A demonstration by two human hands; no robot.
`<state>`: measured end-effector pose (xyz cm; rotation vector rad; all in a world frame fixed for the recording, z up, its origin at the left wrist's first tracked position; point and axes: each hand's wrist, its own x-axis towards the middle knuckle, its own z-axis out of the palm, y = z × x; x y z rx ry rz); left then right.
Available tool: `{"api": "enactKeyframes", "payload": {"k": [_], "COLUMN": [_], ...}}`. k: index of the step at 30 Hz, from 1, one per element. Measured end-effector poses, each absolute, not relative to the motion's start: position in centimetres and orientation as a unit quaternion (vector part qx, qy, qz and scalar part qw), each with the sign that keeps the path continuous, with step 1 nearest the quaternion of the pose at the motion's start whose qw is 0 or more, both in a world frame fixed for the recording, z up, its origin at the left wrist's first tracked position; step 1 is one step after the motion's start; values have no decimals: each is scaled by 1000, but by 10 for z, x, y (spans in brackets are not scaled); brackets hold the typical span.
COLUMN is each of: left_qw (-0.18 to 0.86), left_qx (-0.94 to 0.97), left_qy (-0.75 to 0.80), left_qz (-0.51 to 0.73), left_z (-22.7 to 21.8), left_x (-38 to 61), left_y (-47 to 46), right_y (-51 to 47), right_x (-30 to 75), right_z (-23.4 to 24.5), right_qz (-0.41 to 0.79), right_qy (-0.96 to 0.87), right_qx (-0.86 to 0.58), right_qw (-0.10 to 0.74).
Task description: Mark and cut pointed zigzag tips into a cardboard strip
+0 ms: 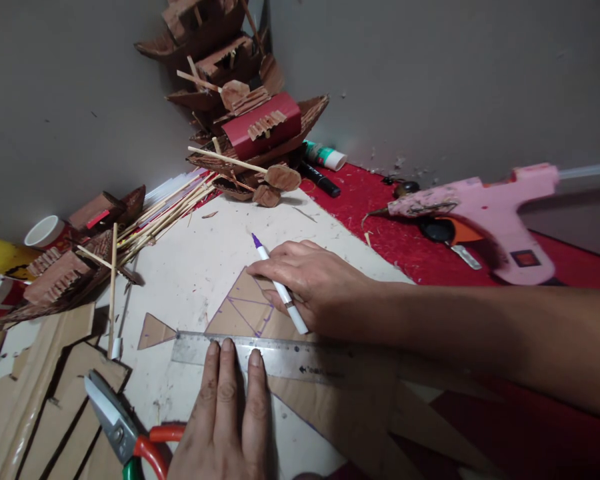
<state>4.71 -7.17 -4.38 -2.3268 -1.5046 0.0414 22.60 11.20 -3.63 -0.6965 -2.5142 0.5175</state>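
Observation:
My left hand lies with its fingers stretched out, fingertips pressing on a clear plastic ruler. The ruler lies across a brown piece of cardboard marked with purple lines. Between the fingers and thumb of my right hand is a white marker, its purple tip pointing up and away from the cardboard. A small cut cardboard triangle rests just off the ruler's left end. Beside my left hand are open-bladed scissors with red and green handles.
Cardboard model boats stand in the back corner, with wooden sticks left of them. A pink glue gun lies on the red cloth at right. Cardboard strips fill the lower left, near paper cups.

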Motion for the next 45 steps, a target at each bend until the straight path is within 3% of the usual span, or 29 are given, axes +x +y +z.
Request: {"api": "enactKeyframes", "payload": {"k": [19, 23, 26, 29, 35, 45], "left_qw": [184, 182, 180, 181, 170, 145], "left_qx": [-826, -821, -817, -810, -805, -840], "left_qy": [-532, -541, -548, -558, -568, -523], "left_qz": [2, 10, 12, 11, 15, 9], "left_z": [-40, -39, -39, -39, -38, -31], "left_x": [48, 49, 51, 55, 57, 50], "left_y": [-69, -70, -72, -73, -72, -65], "right_y": [113, 112, 101, 86, 78, 81], "right_x": [225, 227, 229, 225, 196, 169], "right_z": [-36, -28, -9, 9, 7, -9], "right_qz": [182, 205, 286, 398, 478, 467], "right_qy": [-921, -897, -844, -823, -808, -811], "right_qx": [-262, -238, -240, -232, -203, -235], "right_qw": [223, 311, 385, 333, 279, 261]}}
